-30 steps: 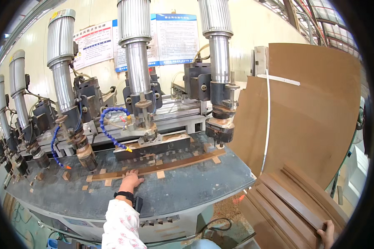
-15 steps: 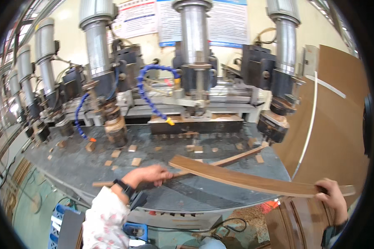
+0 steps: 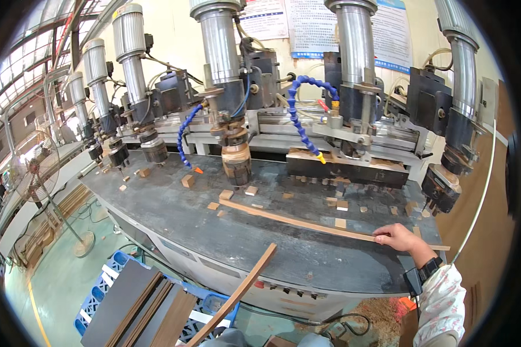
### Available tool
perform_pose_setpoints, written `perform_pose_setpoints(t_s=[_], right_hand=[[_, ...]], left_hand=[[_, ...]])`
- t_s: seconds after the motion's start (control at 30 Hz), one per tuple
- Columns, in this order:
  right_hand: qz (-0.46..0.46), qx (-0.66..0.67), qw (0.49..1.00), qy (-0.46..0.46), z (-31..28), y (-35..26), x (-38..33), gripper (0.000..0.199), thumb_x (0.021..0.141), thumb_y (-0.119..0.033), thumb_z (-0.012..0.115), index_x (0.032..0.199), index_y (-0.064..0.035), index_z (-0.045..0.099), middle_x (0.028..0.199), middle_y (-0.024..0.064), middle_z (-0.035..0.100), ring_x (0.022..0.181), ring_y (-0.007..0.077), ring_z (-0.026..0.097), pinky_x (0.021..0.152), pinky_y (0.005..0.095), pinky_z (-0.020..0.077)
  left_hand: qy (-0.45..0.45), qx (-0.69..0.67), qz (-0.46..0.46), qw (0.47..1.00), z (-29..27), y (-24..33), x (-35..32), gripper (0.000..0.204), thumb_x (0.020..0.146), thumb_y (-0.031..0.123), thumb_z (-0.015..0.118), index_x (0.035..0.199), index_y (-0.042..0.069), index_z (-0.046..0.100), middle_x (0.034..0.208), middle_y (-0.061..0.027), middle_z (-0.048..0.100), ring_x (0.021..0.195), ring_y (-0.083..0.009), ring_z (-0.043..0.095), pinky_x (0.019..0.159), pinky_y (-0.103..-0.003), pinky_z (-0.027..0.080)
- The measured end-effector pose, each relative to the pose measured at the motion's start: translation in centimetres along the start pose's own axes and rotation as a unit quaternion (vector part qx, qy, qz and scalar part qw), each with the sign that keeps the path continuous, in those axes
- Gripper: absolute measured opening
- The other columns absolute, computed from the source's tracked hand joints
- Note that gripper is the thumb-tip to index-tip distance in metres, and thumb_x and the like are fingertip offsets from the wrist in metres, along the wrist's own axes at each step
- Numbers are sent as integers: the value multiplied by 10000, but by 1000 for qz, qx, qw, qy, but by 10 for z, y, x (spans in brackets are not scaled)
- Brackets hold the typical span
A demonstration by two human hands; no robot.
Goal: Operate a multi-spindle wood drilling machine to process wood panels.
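My right hand [image 3: 396,237] reaches in from the lower right, its fingers closed on a narrow wooden strip [image 3: 301,223] that lies across the dark machine table. The strip's right end shows beyond the hand. A second wooden board [image 3: 237,298] slants up from the bottom edge, its upper end near the front edge of the table. Whatever supports its lower end is outside the picture. My left hand cannot be seen. Small wood offcuts [image 3: 251,190] lie scattered around the strip's far side.
Behind the table [image 3: 173,211] stands a row of vertical motor heads [image 3: 235,156] with blue hoses [image 3: 298,118]. A dark pallet load with wooden boards [image 3: 171,318] sits on the floor in front, beside a blue pallet [image 3: 92,295]. A fan [image 3: 37,168] stands at left.
The view has swung left. My right hand has gone from the wide board to the strip on the table. My left hand has left the strip and the picture. A board now slants at the bottom.
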State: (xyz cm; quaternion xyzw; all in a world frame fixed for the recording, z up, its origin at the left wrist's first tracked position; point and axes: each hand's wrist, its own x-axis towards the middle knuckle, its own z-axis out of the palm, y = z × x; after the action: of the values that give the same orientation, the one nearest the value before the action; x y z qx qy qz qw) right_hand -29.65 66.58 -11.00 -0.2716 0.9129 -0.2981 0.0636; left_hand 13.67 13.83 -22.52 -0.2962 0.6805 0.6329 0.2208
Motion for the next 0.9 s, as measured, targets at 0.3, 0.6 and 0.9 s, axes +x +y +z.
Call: perform_pose_setpoints(t_s=[0.3,0.6,0.9], right_hand=[[-3,-244,950,196,36,37,67,370,731,-266,682,1025,-45,639,963,142,614,972,322,508,862,383,426],[-6,-235,953,190,42,28,93,394,663,-194,733,1016,-42,649,958,136,633,917,314,563,827,386,451],[120,-112,961,224,75,29,13,430,873,-85,547,1276,26,444,1298,174,472,1194,263,458,1003,335,346]], left_hand=[[184,100,95,973,-36,-175,57,390,759,170,720,1080,35,543,743,-28,572,676,-154,555,609,-312,482],[239,278,-57,929,-43,-330,113,461,663,154,773,1040,51,527,897,-113,637,827,-281,609,727,-396,484],[259,404,-119,869,-66,-342,193,344,720,215,658,972,40,502,844,-203,636,786,-379,623,695,-477,507]])
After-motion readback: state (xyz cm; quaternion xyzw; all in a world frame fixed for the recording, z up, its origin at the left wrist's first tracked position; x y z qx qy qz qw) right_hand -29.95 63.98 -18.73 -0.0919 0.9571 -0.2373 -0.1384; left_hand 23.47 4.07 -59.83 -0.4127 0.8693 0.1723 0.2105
